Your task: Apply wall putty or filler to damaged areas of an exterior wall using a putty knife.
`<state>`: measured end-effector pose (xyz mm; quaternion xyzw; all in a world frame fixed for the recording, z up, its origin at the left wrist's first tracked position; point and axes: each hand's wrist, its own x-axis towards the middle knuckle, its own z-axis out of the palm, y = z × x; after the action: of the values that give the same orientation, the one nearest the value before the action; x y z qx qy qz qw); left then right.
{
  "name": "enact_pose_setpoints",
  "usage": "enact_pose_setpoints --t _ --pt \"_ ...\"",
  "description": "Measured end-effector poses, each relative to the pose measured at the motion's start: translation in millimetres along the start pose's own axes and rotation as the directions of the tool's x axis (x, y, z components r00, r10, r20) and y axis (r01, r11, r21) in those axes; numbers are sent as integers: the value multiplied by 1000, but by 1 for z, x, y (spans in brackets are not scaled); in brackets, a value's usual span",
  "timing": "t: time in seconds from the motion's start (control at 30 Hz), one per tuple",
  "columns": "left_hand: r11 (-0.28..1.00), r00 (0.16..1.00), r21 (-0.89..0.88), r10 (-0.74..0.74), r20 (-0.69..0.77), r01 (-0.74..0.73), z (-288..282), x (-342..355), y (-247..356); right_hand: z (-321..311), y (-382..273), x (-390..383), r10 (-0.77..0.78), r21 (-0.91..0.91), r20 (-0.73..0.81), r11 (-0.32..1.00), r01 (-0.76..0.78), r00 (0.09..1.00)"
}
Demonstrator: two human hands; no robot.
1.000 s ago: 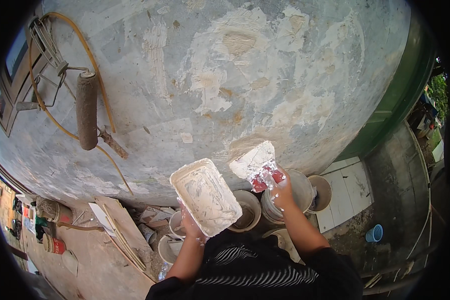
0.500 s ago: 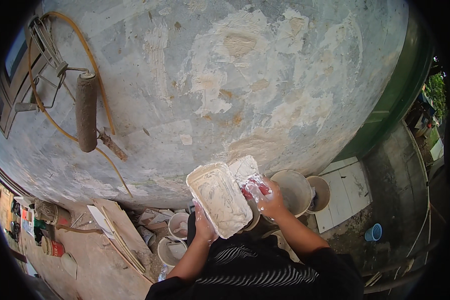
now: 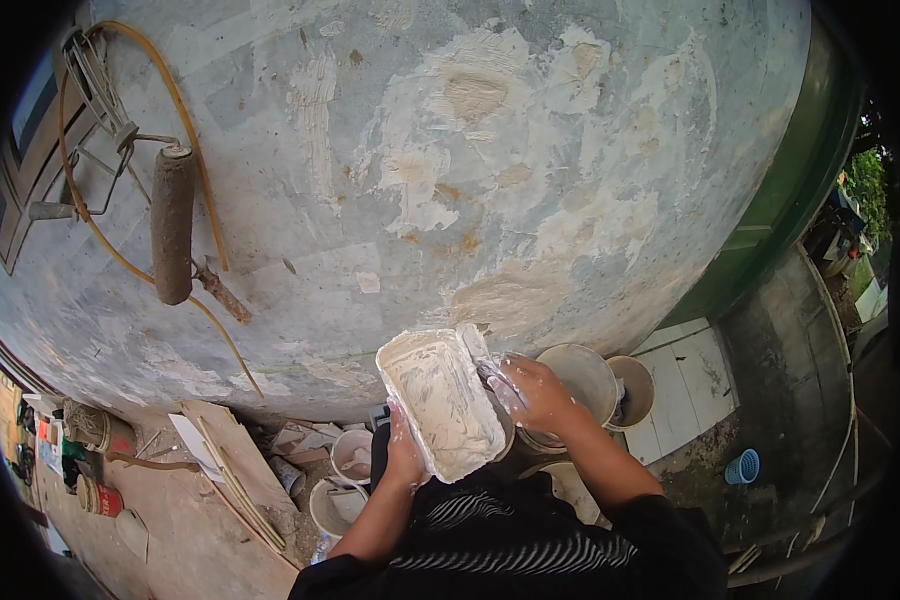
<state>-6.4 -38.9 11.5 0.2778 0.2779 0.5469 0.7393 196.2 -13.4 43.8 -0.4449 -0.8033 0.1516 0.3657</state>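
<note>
A shallow rectangular tray (image 3: 418,338), its rim crusted white, tilts in front of my body. Smears of off-white paste (image 3: 442,405) cover its inside. My left hand (image 3: 405,452) is closed on the tray's left side, with white residue on the fingers. In my right hand (image 3: 536,396) is a putty knife (image 3: 476,346), its paste-coated blade turned nearly edge-on along the tray's right rim. My right fingers hide most of the knife's handle. Beyond the tray, cream filler patches (image 3: 475,95) mark the grey wall (image 3: 270,200).
Buckets (image 3: 611,372) stand beyond my right forearm, near white tiles (image 3: 685,375) and a blue basket (image 3: 743,467). A dirty paint roller (image 3: 174,225) and yellow hose (image 3: 160,62) hang at left. Below them lie boards (image 3: 245,450) and small buckets (image 3: 353,452). A green door (image 3: 760,230) is at right.
My right hand has turned the putty knife from broad face showing to nearly edge-on, bringing it against the tray's right rim. The tray stays in my left hand, almost unmoved.
</note>
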Motion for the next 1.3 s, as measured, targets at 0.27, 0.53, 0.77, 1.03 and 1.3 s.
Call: enact_pose_setpoints --t 0.27,0.53,0.77,1.03,1.3 --pt "997 998 -54 -62 -12 61 12 -5 5 13 14 -5 -60 -217 -14 975 55 998" --pt "988 998 -156 -5 -59 -4 3 -6 10 11 29 -1 248 320 -23 919 -228 968" --pt "996 994 36 78 -75 -76 -11 -2 12 8 30 -4 410 798 -90 575 -181 908" --pt "1000 1000 11 22 -20 -22 -16 -3 -6 2 17 0 509 910 -168 409 -65 844" --pt "998 999 27 47 10 -48 -26 2 -20 5 13 -3 492 884 -189 463 -72 850"
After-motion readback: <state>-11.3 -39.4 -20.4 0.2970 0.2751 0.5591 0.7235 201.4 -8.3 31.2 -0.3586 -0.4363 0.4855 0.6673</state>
